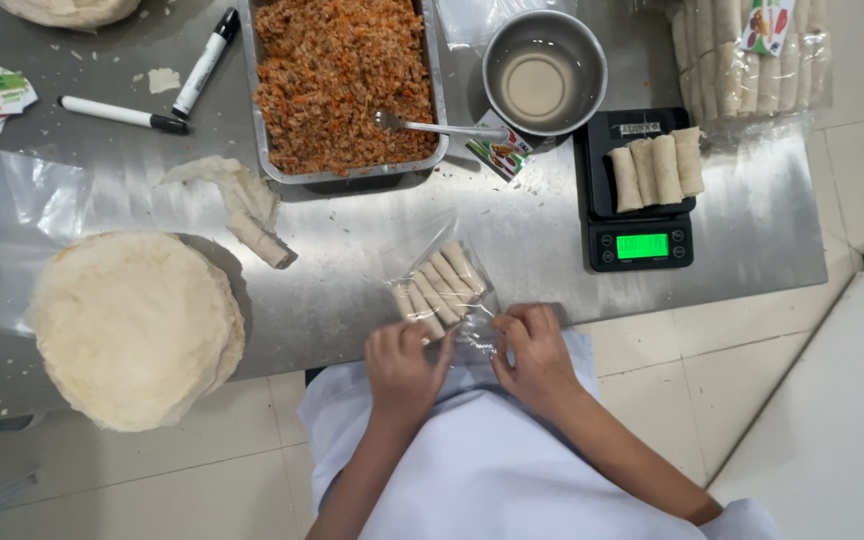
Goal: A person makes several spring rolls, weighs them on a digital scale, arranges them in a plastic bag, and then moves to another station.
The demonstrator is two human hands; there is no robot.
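Observation:
A clear plastic bag (442, 285) holding several pale spring rolls lies at the near edge of the steel table (352, 240). My left hand (404, 362) and my right hand (535, 348) both pinch the open end of that bag, close together at the table's front edge. The fingers are curled on the plastic. Beyond them, several more rolls (658, 166) lie side by side on a black digital scale (640, 195) with a green display.
A metal tray of minced orange-brown filling (344, 80) with a spoon (427, 125) sits at the back. A steel bowl of liquid (544, 72) is beside it. A stack of round wrappers (132, 325) lies left, two markers (152, 95) farther back, packed rolls (747, 55) at back right.

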